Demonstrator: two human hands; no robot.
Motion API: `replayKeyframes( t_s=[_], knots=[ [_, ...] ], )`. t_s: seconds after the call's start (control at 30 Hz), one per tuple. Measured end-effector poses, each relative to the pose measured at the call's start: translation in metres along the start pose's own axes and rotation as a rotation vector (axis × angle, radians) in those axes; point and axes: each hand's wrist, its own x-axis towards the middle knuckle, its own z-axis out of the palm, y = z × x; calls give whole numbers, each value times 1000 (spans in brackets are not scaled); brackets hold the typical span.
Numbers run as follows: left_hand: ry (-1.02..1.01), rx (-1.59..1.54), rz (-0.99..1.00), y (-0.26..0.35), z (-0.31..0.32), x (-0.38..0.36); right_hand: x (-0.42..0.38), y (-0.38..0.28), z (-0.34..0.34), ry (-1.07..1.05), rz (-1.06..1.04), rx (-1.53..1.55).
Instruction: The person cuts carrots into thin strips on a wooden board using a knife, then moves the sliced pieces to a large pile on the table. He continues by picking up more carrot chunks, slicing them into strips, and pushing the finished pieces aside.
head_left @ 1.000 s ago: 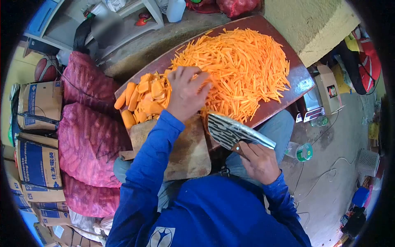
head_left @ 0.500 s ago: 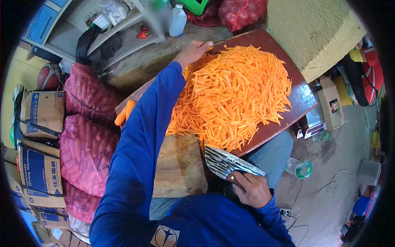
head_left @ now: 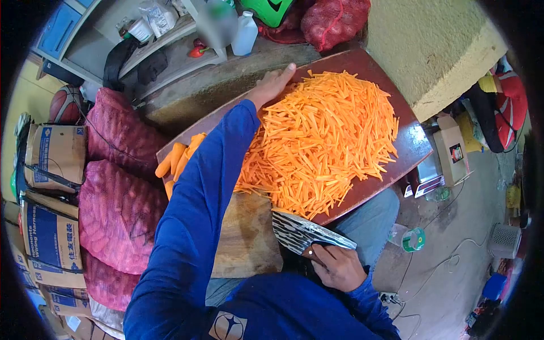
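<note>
A large heap of orange carrot strips [head_left: 328,130] lies on a dark red table [head_left: 412,122]. My left hand [head_left: 273,85] reaches to the far-left edge of the heap, fingers stretched out along it and holding nothing. My right hand [head_left: 339,267] grips the handle of a broad cleaver [head_left: 309,231] with a black-and-silver patterned blade, whose edge is beside the near side of the heap. A wooden chopping board [head_left: 248,241] is left of the blade. Several whole carrots [head_left: 177,158] sit at the table's left end, partly hidden by my left sleeve.
Red mesh sacks of carrots [head_left: 120,218] and strapped cardboard boxes [head_left: 52,241] are stacked at the left. A shelf with a white jug [head_left: 245,34] is behind the table. A concrete block [head_left: 433,51] stands at the back right; a plastic container [head_left: 412,239] lies on the floor.
The view has shifted slightly. My left hand has opened further at the heap's far edge. The cleaver and my right hand appear a little further left, and more whole carrots show beside my sleeve.
</note>
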Motion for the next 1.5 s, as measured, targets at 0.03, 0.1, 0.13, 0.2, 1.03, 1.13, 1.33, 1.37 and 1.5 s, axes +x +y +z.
replayKeyframes(
  t_s=[0.03, 0.1, 0.13, 0.2, 1.03, 1.13, 1.33, 1.37, 1.5],
  knots=[
    [3, -1, 3, -2, -2, 0, 0, 0, -1, 1, -2, -4],
    [75, -52, 82, -3, -7, 3, 1, -2, -2, 15, -5, -10],
    [77, -53, 90, -8, -6, 11, 2, -3, -3, 20, -6, -17],
    [186, -13, 73, -14, -2, 27, 4, -5, -5, 45, -8, 0],
    [277, -19, 647, 38, -49, -201, 3, -11, -17, 73, -35, -99],
    [145, 69, 646, 48, -27, -284, 13, -18, -24, 98, -64, -143],
    [225, 230, 554, 39, 32, -323, 25, -27, -30, 109, -138, -227],
    [313, 295, 605, 32, 38, -316, 24, -28, -29, 110, -130, -245],
    [496, 350, 654, 31, 46, -310, 18, -40, -28, 103, -138, -244]
  ],
)
